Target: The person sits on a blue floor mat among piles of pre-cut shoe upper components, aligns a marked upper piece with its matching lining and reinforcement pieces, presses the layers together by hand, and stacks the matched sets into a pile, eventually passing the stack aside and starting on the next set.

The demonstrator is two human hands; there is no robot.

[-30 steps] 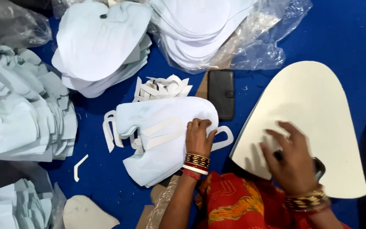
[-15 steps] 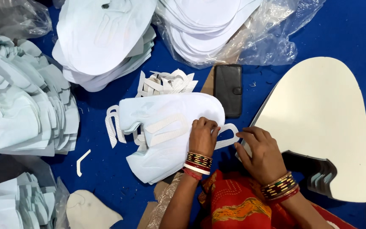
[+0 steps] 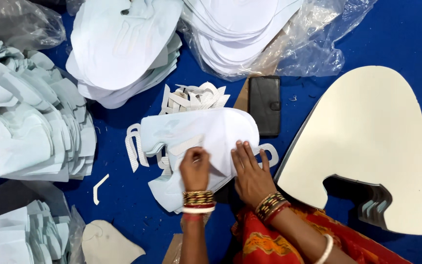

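White sheet: a thin die-cut piece (image 3: 196,132) lies on top of a small stack at the middle of the blue counter (image 3: 396,34), just in front of us, with narrow strap loops sticking out at its left and right ends.
Left hand: our left hand (image 3: 195,168) pinches a narrow cut strip near the sheet's near edge, fingertips drawn together on it; we judge a slow, low pull along the cut line best, so the strip parts without tearing the body.
Right hand: our right hand (image 3: 250,171) lies flat, fingers spread, pressing the sheet's right half down. It should stay close to the pinch point so the sheet does not lift or crease.
Scrap: loose white offcuts (image 3: 194,95) sit just beyond the sheet, and one bent strip (image 3: 99,188) lies apart to the left; freed bits are best dropped there, off the stack.
Neighbours: a black phone case (image 3: 264,105) sits just beside the sheet's far right corner, and a stack of cream boards (image 3: 372,142) lies to the right.
Other stacks: more white pieces (image 3: 123,49) lie toward the far edge, some in a clear plastic bag (image 3: 308,54), and pale stacks (image 3: 25,132) fill the left edge.
Risk: a sharp tug could tear a strap loop.
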